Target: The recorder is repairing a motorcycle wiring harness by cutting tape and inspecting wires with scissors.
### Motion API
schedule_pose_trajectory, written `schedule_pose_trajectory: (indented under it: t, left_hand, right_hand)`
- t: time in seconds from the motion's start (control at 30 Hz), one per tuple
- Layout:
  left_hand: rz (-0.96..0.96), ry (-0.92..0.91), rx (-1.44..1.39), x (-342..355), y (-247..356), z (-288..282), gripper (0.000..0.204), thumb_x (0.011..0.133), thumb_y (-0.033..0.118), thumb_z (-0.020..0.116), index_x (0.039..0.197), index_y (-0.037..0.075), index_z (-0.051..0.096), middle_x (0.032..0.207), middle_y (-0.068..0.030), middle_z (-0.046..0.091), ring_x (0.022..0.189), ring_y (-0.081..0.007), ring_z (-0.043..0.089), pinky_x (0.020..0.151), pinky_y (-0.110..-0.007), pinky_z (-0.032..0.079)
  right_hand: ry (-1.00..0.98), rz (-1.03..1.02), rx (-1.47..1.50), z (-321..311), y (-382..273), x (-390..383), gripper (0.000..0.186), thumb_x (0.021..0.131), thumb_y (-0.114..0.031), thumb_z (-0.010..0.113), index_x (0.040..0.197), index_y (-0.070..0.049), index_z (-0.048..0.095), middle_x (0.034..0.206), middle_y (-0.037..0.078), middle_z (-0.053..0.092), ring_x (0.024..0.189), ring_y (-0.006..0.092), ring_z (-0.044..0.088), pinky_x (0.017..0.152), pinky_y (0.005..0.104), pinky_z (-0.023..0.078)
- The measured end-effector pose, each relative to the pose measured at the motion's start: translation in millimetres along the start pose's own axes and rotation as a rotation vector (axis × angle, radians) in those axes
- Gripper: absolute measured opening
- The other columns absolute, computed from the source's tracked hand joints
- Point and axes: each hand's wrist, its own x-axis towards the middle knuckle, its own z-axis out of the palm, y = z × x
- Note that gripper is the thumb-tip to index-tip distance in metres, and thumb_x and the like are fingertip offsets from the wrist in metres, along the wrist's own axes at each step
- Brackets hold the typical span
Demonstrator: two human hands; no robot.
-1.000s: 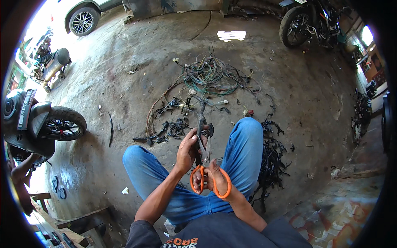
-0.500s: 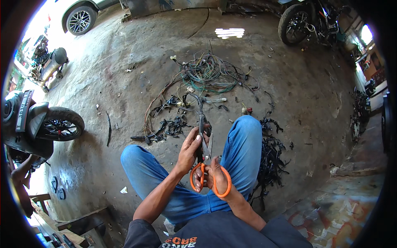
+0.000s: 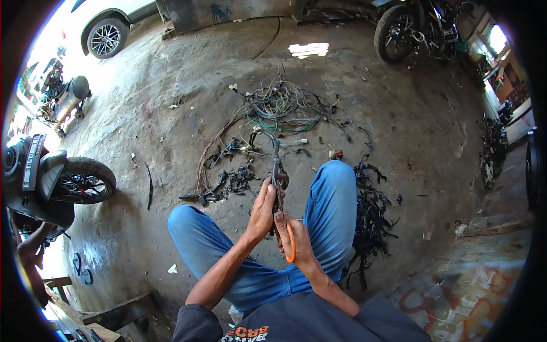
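Observation:
Between my knees, my left hand (image 3: 262, 214) is closed around a black-taped wiring harness (image 3: 276, 151), whose branching end with pale connectors lies on the floor ahead. My right hand (image 3: 297, 236) grips scissors (image 3: 292, 246) by their orange handles. Their blades run along the harness beside my left fingers and look closed or nearly so; my hands partly hide them. Beyond the harness spreads a tangle of loose coloured wires (image 3: 285, 105). Black tape scraps (image 3: 233, 181) lie in front of my left knee, and a larger heap of black strips (image 3: 373, 222) is right of my right knee.
A motorcycle (image 3: 85, 179) stands at the left, with another person's arm (image 3: 31, 248) near it. Farther off are a wheeled tank (image 3: 74, 94), a car wheel (image 3: 106, 38) and a second motorcycle (image 3: 396, 34). Sandals (image 3: 85, 276) and a wooden bench (image 3: 117, 310) are at lower left.
The scissor blades have come together from spread apart. My right hand has turned and closed in, now near my left hand, with only one orange loop plainly showing. The view has shifted slightly.

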Motion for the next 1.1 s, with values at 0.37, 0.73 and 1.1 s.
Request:
schedule_pose_trajectory:
  t: [0.37,0.73,1.1]
  left_hand:
    - [0.093,0.045,0.125,-1.6,2.4,-0.6,0.04,0.111,0.034,0.033,0.134,0.006,0.052,0.09,0.0016,0.05,0.079,-0.0069,0.044,0.071,-0.022,0.04]
    - [0.083,0.044,0.228,-0.1,-3.4,-5.9,0.043,0.111,0.036,0.033,0.135,0.005,0.051,0.088,0.001,0.05,0.077,-0.0079,0.044,0.07,-0.025,0.039]
    - [0.304,-0.052,0.404,-1.1,7.8,-20.1,0.045,0.11,0.037,0.037,0.137,0.004,0.05,0.078,-0.0017,0.05,0.072,-0.01,0.049,0.067,-0.028,0.044]
  right_hand:
    - [-0.154,0.188,0.383,-2.8,-9.4,7.4,0.073,0.099,-0.069,0.036,0.064,-0.007,0.05,0.048,0.001,0.045,0.038,0.0107,0.046,0.036,0.0271,0.035]
    - [-0.151,0.194,0.484,0.9,-13.0,11.6,0.069,0.1,-0.068,0.039,0.064,-0.009,0.047,0.049,-0.001,0.041,0.037,0.0083,0.042,0.035,0.0251,0.033]
    - [-0.454,0.462,0.649,-51.2,-31.2,3.9,0.072,0.09,-0.079,0.043,0.065,-0.012,0.044,0.052,-0.004,0.038,0.037,0.005,0.041,0.033,0.0208,0.035]
